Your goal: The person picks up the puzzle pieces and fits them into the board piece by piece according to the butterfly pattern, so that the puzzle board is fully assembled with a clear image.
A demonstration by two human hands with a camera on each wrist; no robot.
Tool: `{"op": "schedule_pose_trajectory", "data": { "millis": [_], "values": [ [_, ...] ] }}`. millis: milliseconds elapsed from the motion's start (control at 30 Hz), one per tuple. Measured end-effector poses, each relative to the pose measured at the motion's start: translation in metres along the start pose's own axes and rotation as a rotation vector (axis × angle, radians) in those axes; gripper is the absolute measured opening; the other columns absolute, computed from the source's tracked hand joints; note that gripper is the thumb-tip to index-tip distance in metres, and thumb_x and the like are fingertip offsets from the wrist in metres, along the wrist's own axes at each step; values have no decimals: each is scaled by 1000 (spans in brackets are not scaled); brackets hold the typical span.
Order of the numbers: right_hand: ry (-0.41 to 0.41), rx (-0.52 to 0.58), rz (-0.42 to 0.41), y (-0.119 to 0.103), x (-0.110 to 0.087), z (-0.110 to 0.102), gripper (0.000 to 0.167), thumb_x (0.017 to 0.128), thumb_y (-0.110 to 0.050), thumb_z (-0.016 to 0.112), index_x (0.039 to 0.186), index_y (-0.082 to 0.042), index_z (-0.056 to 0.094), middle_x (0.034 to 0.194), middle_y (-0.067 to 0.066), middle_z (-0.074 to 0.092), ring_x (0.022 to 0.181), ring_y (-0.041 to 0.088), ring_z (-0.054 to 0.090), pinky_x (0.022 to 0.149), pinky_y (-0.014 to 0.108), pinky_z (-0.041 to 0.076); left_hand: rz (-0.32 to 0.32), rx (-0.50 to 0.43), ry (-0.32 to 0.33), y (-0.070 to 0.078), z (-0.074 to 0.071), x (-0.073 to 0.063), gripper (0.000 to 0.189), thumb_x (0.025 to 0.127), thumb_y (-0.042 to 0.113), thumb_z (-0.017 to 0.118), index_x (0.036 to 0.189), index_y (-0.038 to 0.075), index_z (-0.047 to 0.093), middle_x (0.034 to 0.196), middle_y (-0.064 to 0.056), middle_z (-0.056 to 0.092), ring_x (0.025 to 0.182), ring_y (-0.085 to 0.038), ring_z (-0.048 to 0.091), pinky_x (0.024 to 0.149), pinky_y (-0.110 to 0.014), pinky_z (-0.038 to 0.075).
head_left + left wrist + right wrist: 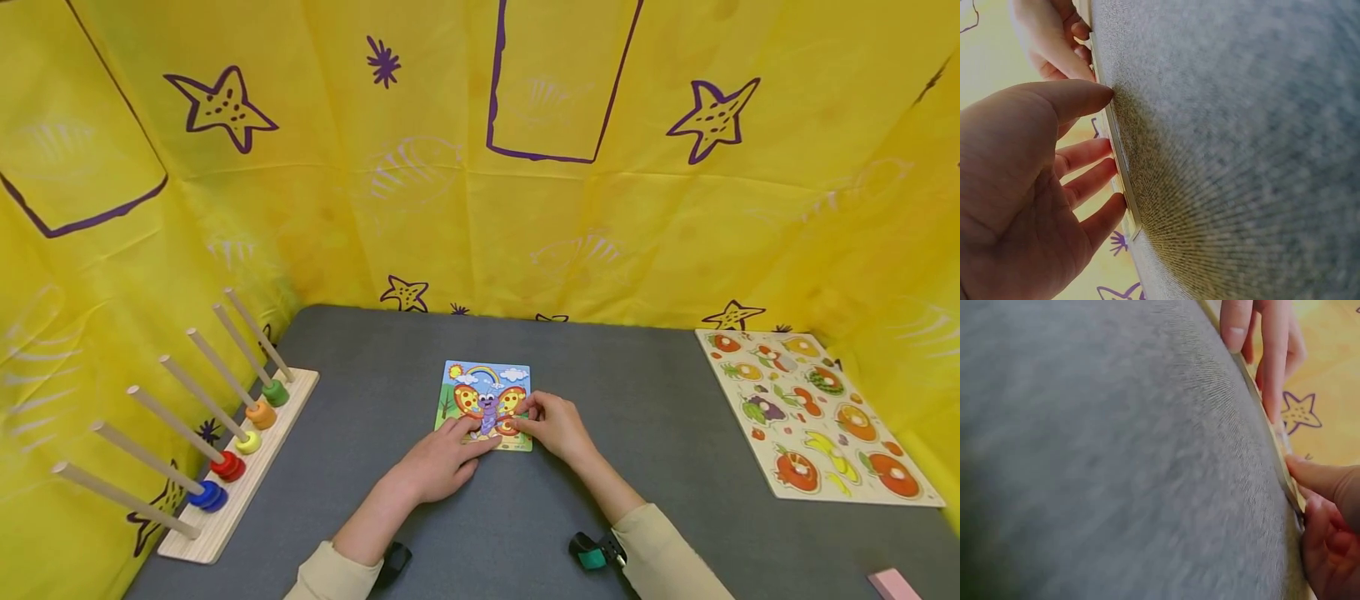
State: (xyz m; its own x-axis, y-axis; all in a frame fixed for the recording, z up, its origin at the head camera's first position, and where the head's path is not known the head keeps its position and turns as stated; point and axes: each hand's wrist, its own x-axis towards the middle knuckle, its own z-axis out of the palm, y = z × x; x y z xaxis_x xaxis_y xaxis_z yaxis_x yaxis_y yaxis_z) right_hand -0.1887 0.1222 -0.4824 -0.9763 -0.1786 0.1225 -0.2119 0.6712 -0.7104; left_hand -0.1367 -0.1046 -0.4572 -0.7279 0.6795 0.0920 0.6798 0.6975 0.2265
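Observation:
A small butterfly puzzle lies on the dark grey table, with a rainbow, sun and clouds printed along its top. My left hand rests on its lower left part, fingers fairly straight and the thumb along the near edge. In the left wrist view the left hand has its fingertips at the board's thin edge. From the right side, my right hand pinches at the lower right wing piece with thumb and index finger. The right wrist view has the right thumb against the board, other fingers curled beside it.
At the left stands a wooden peg rack with coloured rings on several upright pegs. A fruit puzzle board lies at the right. A pink block sits at the near right corner. Yellow patterned cloth encloses the table.

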Motion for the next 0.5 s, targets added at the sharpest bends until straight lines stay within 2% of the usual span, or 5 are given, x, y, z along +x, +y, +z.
{"op": "schedule_pose_trajectory", "data": {
  "millis": [167, 233, 333, 500],
  "values": [
    [12, -114, 91, -6, 6, 1, 28, 78, -40, 81, 78, -18, 63, 63, -6, 49, 56, 13, 44, 52, 29, 31, -1, 10, 7, 0, 0, 0, 40, 96, 16, 60, 136, 20, 60, 131, -12, 51, 116, -28, 49, 94, -44, 46],
    [0, -129, 100, -7, 7, 1, 29, 79, -41, 80, 78, -19, 62, 62, -6, 48, 55, 13, 43, 52, 30, 31, -7, 7, 6, 0, 0, 0, 40, 96, 17, 60, 136, 21, 60, 131, -11, 51, 117, -27, 49, 93, -44, 47],
    [-40, -77, 63, -4, 5, -1, 25, 81, -35, 80, 81, -17, 63, 63, -5, 48, 55, 12, 43, 53, 28, 31, -12, 2, -1, 0, -1, 1, 40, 96, 17, 61, 136, 21, 60, 131, -11, 51, 118, -27, 48, 93, -45, 46],
    [-133, 96, 1, 6, -3, -9, 23, 78, -20, 83, 91, -12, 66, 72, -3, 51, 57, 11, 42, 55, 24, 32, -30, 1, -18, 0, 0, 1, 41, 97, 19, 59, 137, 24, 59, 133, -9, 51, 119, -26, 48, 93, -45, 46]
  ]
}}
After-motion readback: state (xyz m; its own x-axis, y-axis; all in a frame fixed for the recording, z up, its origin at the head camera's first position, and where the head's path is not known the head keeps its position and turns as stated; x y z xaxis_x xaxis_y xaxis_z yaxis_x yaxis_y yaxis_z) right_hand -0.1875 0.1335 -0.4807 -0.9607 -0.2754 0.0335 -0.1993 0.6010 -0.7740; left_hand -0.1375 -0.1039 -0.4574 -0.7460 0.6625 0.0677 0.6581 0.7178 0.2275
